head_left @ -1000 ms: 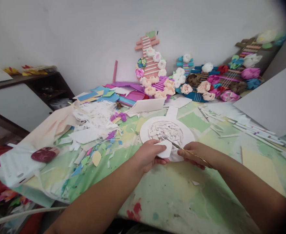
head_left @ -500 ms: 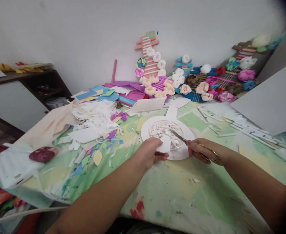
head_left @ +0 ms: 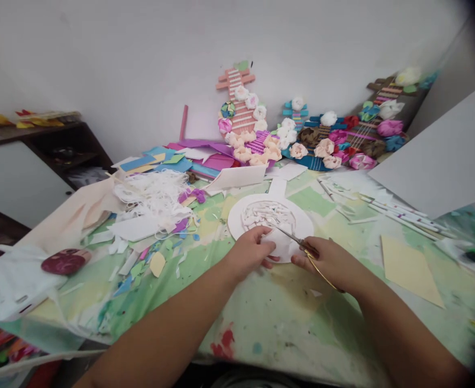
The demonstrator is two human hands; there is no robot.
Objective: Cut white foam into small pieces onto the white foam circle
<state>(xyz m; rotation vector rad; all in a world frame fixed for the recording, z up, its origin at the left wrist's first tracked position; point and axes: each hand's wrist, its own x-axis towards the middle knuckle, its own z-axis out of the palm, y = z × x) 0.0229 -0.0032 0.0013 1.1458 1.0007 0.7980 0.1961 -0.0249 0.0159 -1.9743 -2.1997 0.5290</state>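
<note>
My left hand (head_left: 248, 252) pinches a small white foam piece (head_left: 277, 249) just above the near rim of a round white plate (head_left: 237, 215). My right hand (head_left: 329, 263) is closed round gold-handled scissors (head_left: 302, 245), whose blades meet the right edge of the white piece. The plate rests on a paint-stained green table (head_left: 294, 323) and holds a heap of white cut scraps (head_left: 268, 213).
Coloured paper scraps and white string (head_left: 156, 195) litter the table's left side. A dark red oval object (head_left: 62, 262) lies far left. Paper-flower guitar models (head_left: 245, 124) lean on the back wall. A yellow sheet (head_left: 409, 269) and white strips (head_left: 399, 214) lie to the right.
The scissors have swung back in from the right onto the white piece, and my hands have come closer together. The view has shifted slightly right and down.
</note>
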